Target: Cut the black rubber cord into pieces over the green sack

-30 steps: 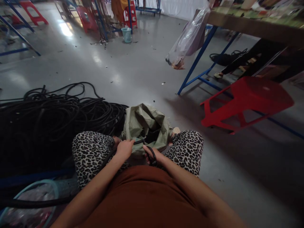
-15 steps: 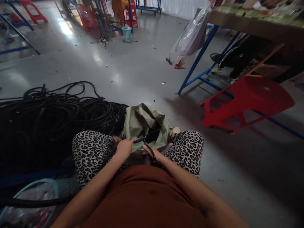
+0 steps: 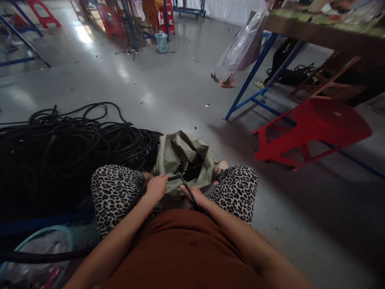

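My left hand [image 3: 157, 188] is closed round a thick black cord [image 3: 174, 177], whose end sticks out to the right above the sack. The rest of the cord runs back beneath my left forearm. In my right hand [image 3: 194, 195] are scissors [image 3: 188, 189] with black handles. Their blades meet the cord near its end; whether they cut into it I cannot tell. Below both hands, between my knees, an olive woven sack [image 3: 168, 154] stands with its mouth open and dark contents inside.
A large heap of black cord [image 3: 75, 140] lies left. A blue basket [image 3: 70, 241] with plastic bags is at lower left. To the right are a red stool [image 3: 325, 124] and a blue-legged table [image 3: 252, 82] with a hanging plastic bag [image 3: 234, 52]. Someone's leg [image 3: 278, 60] shows beneath it.
The scissor handles have come closer together in my right hand. My left hand keeps its hold on the cord. Under the table, the other person's leg has shifted.
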